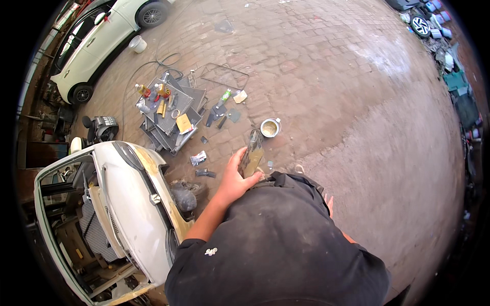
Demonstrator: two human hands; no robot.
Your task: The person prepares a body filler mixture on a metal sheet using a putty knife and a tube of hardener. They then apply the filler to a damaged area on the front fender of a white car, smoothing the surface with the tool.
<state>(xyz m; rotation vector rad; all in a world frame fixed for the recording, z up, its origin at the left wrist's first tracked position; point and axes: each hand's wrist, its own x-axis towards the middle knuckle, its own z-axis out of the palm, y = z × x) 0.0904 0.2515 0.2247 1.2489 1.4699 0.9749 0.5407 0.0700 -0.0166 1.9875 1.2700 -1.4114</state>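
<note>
My left hand (238, 179) grips a flat, putty-smeared board (251, 161), thumb and fingers closed around its lower part. The board's upper end is dark, with a yellowish paste lower down. Just beyond it on the ground stands a round tin (278, 124) with beige paste inside. My right hand (329, 204) shows only in part beside my body; its fingers are stretched out, and nothing is seen in them. The rest of that hand and its forearm are hidden by my dark shirt (286, 245).
To the left sits a white car body (138, 199) with yellowish filler on its edges. A stack of flat panels (166, 115) carries bottles, tape and yellow paper. A pale car (97, 43) and a white bucket (137, 44) stand farther off. Scrap (454, 81) lines the right side.
</note>
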